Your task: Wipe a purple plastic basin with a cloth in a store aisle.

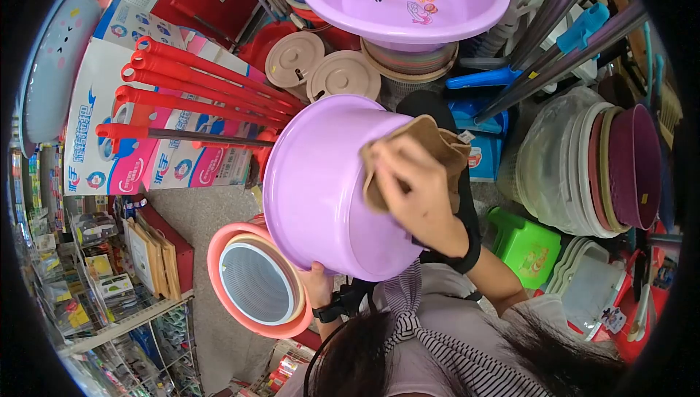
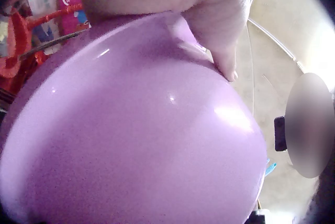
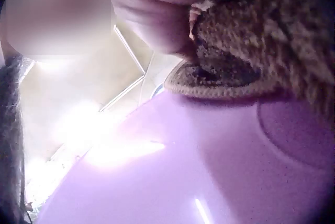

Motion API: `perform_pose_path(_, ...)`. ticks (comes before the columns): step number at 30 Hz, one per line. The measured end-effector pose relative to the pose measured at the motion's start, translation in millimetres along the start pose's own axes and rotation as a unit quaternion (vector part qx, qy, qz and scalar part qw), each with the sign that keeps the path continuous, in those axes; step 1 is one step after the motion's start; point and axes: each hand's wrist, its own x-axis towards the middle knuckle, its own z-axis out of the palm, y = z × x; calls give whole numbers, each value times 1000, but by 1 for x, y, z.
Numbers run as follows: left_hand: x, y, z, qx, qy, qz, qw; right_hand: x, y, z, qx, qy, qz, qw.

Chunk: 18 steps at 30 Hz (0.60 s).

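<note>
A deep, glossy purple plastic basin (image 1: 313,185) is held tilted on its side in front of the body. The left hand (image 1: 319,285) grips its lower edge in the head view; in the left wrist view the thumb (image 2: 225,61) hooks over that edge. The right hand (image 1: 423,193) pinches a bunched brown cloth (image 1: 452,149) against the basin's outside. In the right wrist view the fuzzy cloth (image 3: 230,51), with its stitched border, lies on the smooth purple surface. Part of the right fingers is hidden by the cloth.
A larger purple basin (image 1: 408,3) sits on a stack ahead. Red-handled mops (image 1: 211,98) stand at the left by printed boxes (image 1: 109,127). Nested baskets (image 1: 255,284) stand on the floor below. A green stool (image 1: 521,247) and stacked tubs (image 1: 576,164) are at the right.
</note>
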Motion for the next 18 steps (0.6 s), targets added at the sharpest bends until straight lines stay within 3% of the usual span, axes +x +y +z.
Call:
perform_pose_path(2, 0, -2, 2, -17, 9, 28, 999, 7, 27, 0, -21, 73, 3, 997)
perform_pose_path(4, 0, 0, 8, -14, 5, 32, 999, 10, 35, -3, -30, 104, 74, 991)
perform_pose_path(6, 0, -1, 3, -9, 3, 37, 999, 8, 27, 1, -20, 100, 62, 993)
perform_pose_path(9, 0, -3, -9, 18, -7, -21, 1000, -6, -5, 12, 3, 68, 51, 996)
perform_pose_path(12, -3, 3, 7, 8, 57, 10, 998, -14, -14, 17, 44, 19, 51, 998)
perform_pose_path(18, -6, 9, 13, 68, 61, 23, 996, 6, 22, 3, -34, 109, 40, 993)
